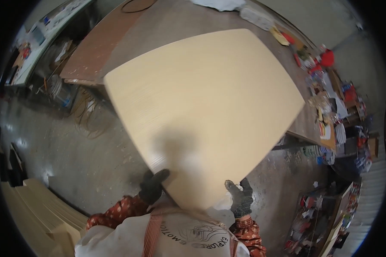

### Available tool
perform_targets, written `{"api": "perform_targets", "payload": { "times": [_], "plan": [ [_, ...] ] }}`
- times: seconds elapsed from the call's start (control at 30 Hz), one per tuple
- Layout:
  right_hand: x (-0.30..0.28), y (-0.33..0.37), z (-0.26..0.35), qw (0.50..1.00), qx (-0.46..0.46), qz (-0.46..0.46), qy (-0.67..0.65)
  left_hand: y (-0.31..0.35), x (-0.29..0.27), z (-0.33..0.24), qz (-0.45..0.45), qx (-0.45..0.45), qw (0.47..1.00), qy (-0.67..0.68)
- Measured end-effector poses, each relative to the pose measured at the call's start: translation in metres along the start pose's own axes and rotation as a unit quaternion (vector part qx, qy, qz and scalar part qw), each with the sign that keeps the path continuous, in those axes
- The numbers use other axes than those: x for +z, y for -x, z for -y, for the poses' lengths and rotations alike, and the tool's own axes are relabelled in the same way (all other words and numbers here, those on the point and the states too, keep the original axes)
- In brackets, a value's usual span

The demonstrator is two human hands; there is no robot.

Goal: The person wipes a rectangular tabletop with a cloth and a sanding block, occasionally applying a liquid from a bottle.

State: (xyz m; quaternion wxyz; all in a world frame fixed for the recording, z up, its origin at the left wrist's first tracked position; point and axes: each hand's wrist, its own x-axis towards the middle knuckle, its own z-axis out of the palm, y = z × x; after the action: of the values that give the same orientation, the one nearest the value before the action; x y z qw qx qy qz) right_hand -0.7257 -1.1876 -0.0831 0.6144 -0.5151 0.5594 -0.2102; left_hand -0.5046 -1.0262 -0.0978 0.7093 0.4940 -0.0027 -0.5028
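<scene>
A large pale wood-coloured board point(214, 94) with a smooth, shiny face lies partly over the table, one corner pointing toward my body. My left hand point(151, 187), in a dark glove, grips its near left edge, thumb on top and fingers partly hidden below. At the near right edge is my right hand point(240, 199), also in a dark glove. Its thumb reaches over the board's edge while the fingers stand apart from the thumb, outside the edge. A dark shadow falls across the near part of the board.
The table point(158, 32) has a reddish-brown strip point(88, 55) at left. Packages and red items point(326, 58) crowd its right side. A cluttered shelf point(317, 218) stands at lower right, stacked panels point(38, 210) at lower left, and a workbench point(43, 43) at far left.
</scene>
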Motion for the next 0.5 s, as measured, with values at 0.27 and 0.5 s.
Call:
{"api": "perform_targets", "payload": {
  "times": [0.27, 0.5],
  "plan": [
    [-0.117, -0.047, -0.007, 0.986, -0.131, 0.055, 0.087, 0.071, 0.053, 0.107, -0.022, -0.071, 0.974, -0.212],
    [-0.147, -0.105, 0.018, 0.953, -0.220, -0.028, 0.208, 0.042, 0.122, 0.149, 0.064, -0.064, 0.968, -0.236]
  ]
}}
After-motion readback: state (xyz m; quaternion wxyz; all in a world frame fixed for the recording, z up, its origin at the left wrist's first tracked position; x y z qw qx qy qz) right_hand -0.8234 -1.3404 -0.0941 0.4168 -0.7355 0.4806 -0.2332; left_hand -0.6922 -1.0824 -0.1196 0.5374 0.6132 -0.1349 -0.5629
